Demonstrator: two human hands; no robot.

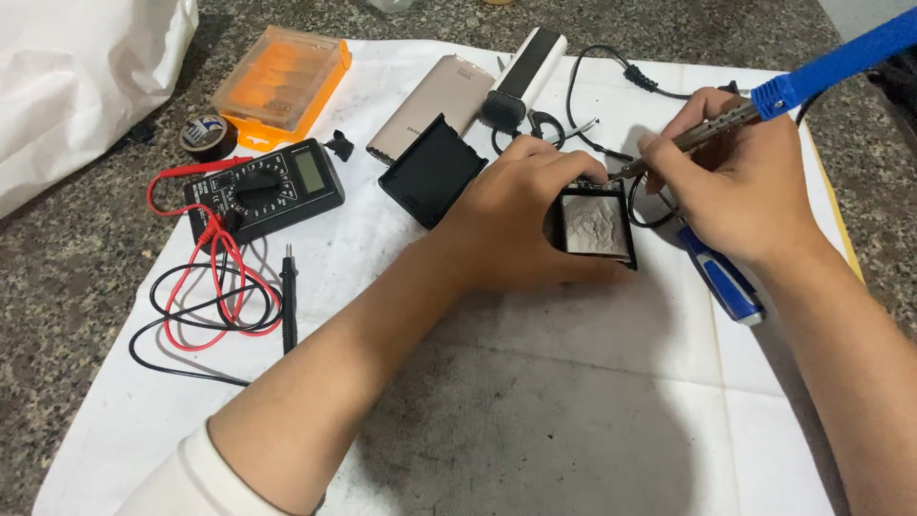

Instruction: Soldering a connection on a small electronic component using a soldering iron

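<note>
Resting on the white paper sheet [535, 401] is a small black square casing with a crinkled silver foil face [595, 226], held at its left edge by the left hand [521, 215], fingers curled over it. The right hand [740, 182] grips a blue-handled soldering iron [764, 100], its tip at the casing's upper edge. A blue-and-white screwdriver [723, 277] lies just right. Further left sit a black lid [432, 170], a black multimeter [265, 188] and an orange plastic box [282, 81].
</note>
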